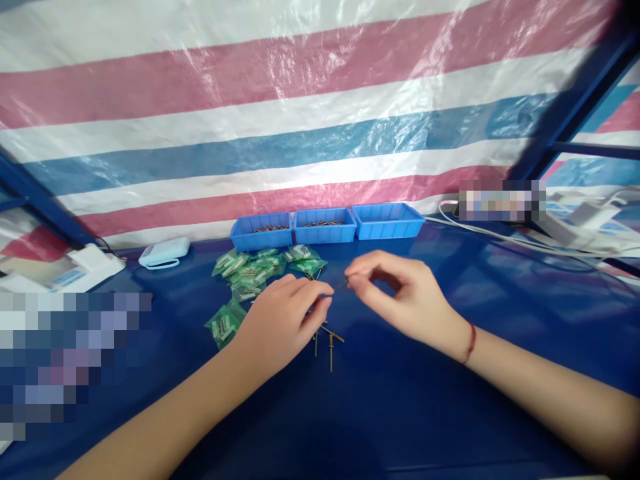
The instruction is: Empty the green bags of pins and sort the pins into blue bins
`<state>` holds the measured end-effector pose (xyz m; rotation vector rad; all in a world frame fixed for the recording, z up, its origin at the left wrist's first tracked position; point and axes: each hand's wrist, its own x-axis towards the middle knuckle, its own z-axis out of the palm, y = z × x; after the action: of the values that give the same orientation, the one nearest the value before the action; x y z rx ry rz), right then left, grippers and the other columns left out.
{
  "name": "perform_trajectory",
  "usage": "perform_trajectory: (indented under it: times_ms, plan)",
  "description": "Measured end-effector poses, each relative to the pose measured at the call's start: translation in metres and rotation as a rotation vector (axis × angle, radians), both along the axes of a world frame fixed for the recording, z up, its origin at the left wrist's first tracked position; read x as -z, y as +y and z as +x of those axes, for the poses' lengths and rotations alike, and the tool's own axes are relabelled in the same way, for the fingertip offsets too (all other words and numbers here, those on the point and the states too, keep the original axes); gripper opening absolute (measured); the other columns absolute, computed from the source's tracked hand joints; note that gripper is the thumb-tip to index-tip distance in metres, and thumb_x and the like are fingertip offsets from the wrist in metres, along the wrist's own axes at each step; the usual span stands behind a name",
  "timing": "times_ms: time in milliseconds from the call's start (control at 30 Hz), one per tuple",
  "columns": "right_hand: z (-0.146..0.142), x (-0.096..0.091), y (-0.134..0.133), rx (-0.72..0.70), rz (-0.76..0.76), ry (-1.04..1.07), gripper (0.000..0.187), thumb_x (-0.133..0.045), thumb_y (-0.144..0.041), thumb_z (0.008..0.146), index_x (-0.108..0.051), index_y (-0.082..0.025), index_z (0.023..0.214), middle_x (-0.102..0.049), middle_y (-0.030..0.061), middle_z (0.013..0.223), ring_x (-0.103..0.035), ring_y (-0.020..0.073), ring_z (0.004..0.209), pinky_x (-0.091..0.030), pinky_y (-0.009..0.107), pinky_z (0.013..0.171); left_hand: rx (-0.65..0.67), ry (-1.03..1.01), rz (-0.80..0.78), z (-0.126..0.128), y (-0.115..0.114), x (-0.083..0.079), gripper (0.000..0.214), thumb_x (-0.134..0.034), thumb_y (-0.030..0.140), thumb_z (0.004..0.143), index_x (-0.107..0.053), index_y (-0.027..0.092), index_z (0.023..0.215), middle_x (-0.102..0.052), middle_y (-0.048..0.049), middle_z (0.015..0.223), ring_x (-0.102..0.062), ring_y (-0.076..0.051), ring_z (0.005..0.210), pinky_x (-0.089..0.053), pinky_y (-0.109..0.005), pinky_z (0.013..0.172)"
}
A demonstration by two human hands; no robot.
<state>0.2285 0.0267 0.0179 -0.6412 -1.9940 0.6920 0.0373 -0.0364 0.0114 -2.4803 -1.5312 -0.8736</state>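
A thin screw (pixel 341 286) spans the small gap between my two hands. The fingertips of my right hand (pixel 407 287) are pinched around its one end. My left hand (pixel 285 323) has thumb and forefinger closed at the other end; the exact contact there is too small to make out. Several long thin screws (pixel 331 353) with thicker brass-coloured ends lie on the blue table just below my fingers, some partly hidden by my left hand. Green plastic bags (pixel 255 270) with small light-coloured pieces inside lie behind and left of my left hand.
Three blue bins stand in a row at the back: the left bin (pixel 261 240) and middle bin (pixel 325 235) hold small metal parts, the right bin (pixel 390 230) shows none. A light blue case (pixel 165 251) lies left. White cables (pixel 493 233) run along the right.
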Motion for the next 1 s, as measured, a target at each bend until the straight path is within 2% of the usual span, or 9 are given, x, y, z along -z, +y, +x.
perform_trajectory:
  times_ms: [100, 233, 300, 367, 433, 633, 767, 833, 1000]
  plan:
    - [-0.009, -0.011, 0.03, 0.212, 0.178, 0.041, 0.011, -0.057, -0.025, 0.083, -0.064, -0.019, 0.089, -0.068, 0.0034, 0.082, -0.063, 0.0157, 0.073, -0.052, 0.028, 0.066, -0.072, 0.051, -0.057, -0.007, 0.004, 0.0, 0.019, -0.047, 0.022, 0.091, -0.062, 0.021, 0.103, -0.068, -0.0004, 0.078, -0.059, -0.018, 0.074, -0.045, -0.03, 0.068]
    - [-0.027, -0.023, 0.093, 0.378, 0.375, -0.062, 0.018, -0.05, -0.025, 0.086, -0.065, -0.019, 0.093, -0.07, 0.0056, 0.087, -0.064, 0.0176, 0.075, -0.05, 0.029, 0.066, -0.024, 0.11, -0.133, -0.021, 0.011, 0.0, 0.02, -0.046, 0.021, 0.091, -0.065, 0.02, 0.094, -0.069, -0.0013, 0.084, -0.059, -0.017, 0.077, -0.046, -0.031, 0.073]
    - [-0.035, -0.021, 0.117, 0.405, 0.388, -0.213, 0.021, -0.052, -0.021, 0.083, -0.064, -0.017, 0.1, -0.07, 0.0074, 0.09, -0.064, 0.0189, 0.072, -0.049, 0.031, 0.068, 0.015, 0.148, -0.157, -0.027, 0.013, 0.0, 0.022, -0.045, 0.021, 0.092, -0.066, 0.019, 0.094, -0.068, -0.0028, 0.086, -0.059, -0.018, 0.081, -0.046, -0.031, 0.076]
    - [-0.038, -0.013, 0.127, 0.414, 0.361, -0.34, 0.03, -0.055, -0.019, 0.079, -0.06, -0.016, 0.109, -0.07, 0.0091, 0.094, -0.063, 0.0191, 0.068, -0.047, 0.031, 0.067, 0.027, 0.191, -0.172, -0.031, 0.014, 0.0, 0.024, -0.042, 0.021, 0.093, -0.067, 0.018, 0.094, -0.067, -0.0039, 0.087, -0.058, -0.018, 0.083, -0.044, -0.032, 0.079]
    - [-0.036, -0.004, 0.118, 0.38, 0.341, -0.397, 0.032, -0.055, -0.02, 0.079, -0.058, -0.015, 0.111, -0.069, 0.0092, 0.096, -0.062, 0.0177, 0.065, -0.046, 0.03, 0.066, 0.025, 0.235, -0.181, -0.032, 0.014, 0.001, 0.027, -0.04, 0.021, 0.095, -0.067, 0.018, 0.095, -0.067, -0.0044, 0.088, -0.057, -0.019, 0.085, -0.042, -0.034, 0.082]
    - [-0.008, 0.015, 0.052, 0.135, 0.247, -0.446, 0.022, -0.054, -0.021, 0.083, -0.06, -0.018, 0.103, -0.067, 0.0039, 0.093, -0.056, 0.0117, 0.057, -0.045, 0.026, 0.06, 0.043, 0.288, -0.279, -0.032, 0.014, 0.006, 0.024, -0.044, 0.027, 0.095, -0.067, 0.021, 0.095, -0.064, -0.0029, 0.088, -0.054, -0.019, 0.085, -0.041, -0.032, 0.079]
    - [0.002, 0.02, 0.031, 0.026, 0.155, -0.442, 0.015, -0.055, -0.021, 0.083, -0.064, -0.02, 0.095, -0.068, 0.0025, 0.091, -0.056, 0.0113, 0.059, -0.046, 0.025, 0.059, 0.023, 0.29, -0.293, -0.03, 0.015, 0.008, 0.023, -0.043, 0.028, 0.095, -0.064, 0.02, 0.088, -0.064, -0.0025, 0.089, -0.054, -0.019, 0.084, -0.039, -0.033, 0.077]
    - [0.002, 0.02, 0.026, -0.017, 0.076, -0.418, 0.011, -0.056, -0.02, 0.083, -0.065, -0.02, 0.089, -0.068, 0.0008, 0.085, -0.056, 0.0109, 0.059, -0.045, 0.024, 0.057, -0.003, 0.221, -0.289, -0.025, 0.015, 0.008, 0.02, -0.044, 0.028, 0.095, -0.061, 0.021, 0.091, -0.065, -0.0009, 0.09, -0.054, -0.019, 0.083, -0.039, -0.034, 0.077]
    - [-0.002, 0.016, 0.014, -0.1, -0.106, -0.3, 0.011, -0.06, -0.024, 0.083, -0.067, -0.02, 0.09, -0.066, -0.0019, 0.074, -0.053, 0.0093, 0.056, -0.041, 0.021, 0.052, -0.02, -0.052, -0.28, -0.011, 0.012, 0.003, 0.013, -0.045, 0.027, 0.095, -0.057, 0.024, 0.099, -0.067, 0.0039, 0.091, -0.058, -0.015, 0.083, -0.041, -0.03, 0.075]
